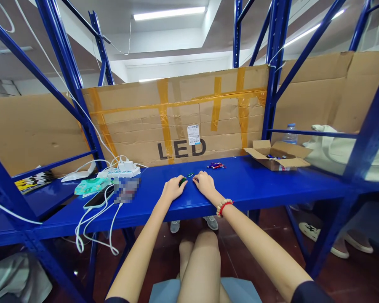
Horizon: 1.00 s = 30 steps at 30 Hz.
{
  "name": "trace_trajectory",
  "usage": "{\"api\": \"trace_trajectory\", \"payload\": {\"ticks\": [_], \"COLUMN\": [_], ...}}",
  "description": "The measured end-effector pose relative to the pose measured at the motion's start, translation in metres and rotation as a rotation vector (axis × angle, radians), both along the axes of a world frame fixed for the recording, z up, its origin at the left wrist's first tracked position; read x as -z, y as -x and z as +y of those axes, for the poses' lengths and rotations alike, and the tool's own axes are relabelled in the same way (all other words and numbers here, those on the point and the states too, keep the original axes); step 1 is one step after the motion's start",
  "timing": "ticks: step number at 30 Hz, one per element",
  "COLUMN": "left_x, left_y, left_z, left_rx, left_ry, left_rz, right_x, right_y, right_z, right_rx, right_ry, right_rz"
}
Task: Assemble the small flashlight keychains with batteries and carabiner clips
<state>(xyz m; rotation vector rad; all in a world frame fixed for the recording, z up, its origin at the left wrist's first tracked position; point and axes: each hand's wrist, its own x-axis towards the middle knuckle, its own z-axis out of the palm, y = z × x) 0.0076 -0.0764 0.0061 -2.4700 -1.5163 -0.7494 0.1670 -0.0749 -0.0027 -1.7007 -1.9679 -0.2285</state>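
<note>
My left hand (173,188) rests on the blue tabletop, its fingers closed around a small shiny green piece (182,181) that shows between thumb and forefinger. Its exact kind is too small to make out. Beside it, my right hand (204,182) lies with curled fingers pressed together near the tabletop. Whatever those fingertips hold, if anything, is hidden. Just beyond the gap between both hands lies another small green piece (190,174). Farther back sits a small pile of shiny red and blue pieces (216,166).
An opened cardboard box (281,165) with small dark items stands back right. At left lie a phone (99,197), white cables (82,235), a power strip (126,169) and a teal packet (91,186). A cardboard panel (132,130) closes off the back; blue posts (273,84) frame the table.
</note>
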Motion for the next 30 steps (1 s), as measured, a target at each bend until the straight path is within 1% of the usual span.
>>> {"api": "trace_trajectory", "payload": {"ticks": [4, 10, 16, 19, 21, 23, 25, 26, 28, 30], "left_x": [-0.001, -0.005, -0.005, -0.003, -0.002, -0.001, 0.000, 0.001, 0.000, -0.001], "left_y": [0.000, 0.000, 0.001, 0.001, 0.001, 0.000, 0.000, 0.000, 0.000, 0.000], "left_z": [-0.002, -0.007, -0.006, -0.005, -0.004, -0.003, -0.002, -0.002, -0.002, -0.002], "left_rx": [-0.013, 0.005, 0.047, 0.035, 0.042, 0.073, 0.102, 0.115, 0.135, 0.137], "left_ry": [0.009, 0.017, -0.003, -0.028, -0.032, -0.033, -0.033, -0.025, 0.012, 0.067], "left_rz": [-0.001, -0.007, 0.015, 0.045, 0.068, 0.090, 0.109, 0.118, 0.137, 0.149], "right_x": [-0.001, -0.002, -0.003, -0.002, 0.000, 0.003, 0.006, 0.008, 0.010, 0.012], "right_y": [-0.001, -0.004, -0.006, -0.007, -0.008, -0.009, -0.011, -0.012, -0.014, -0.014], "right_z": [-0.001, -0.005, -0.009, -0.009, -0.006, -0.001, 0.005, 0.007, 0.011, 0.013], "right_rx": [0.007, 0.005, 0.087, 0.108, 0.025, -0.151, -0.337, -0.405, -0.488, -0.527], "right_ry": [0.005, 0.011, 0.013, -0.006, -0.049, -0.090, -0.102, -0.092, -0.045, 0.009], "right_rz": [0.022, 0.138, 0.293, 0.334, 0.368, 0.467, 0.655, 0.762, 0.934, 1.001]}}
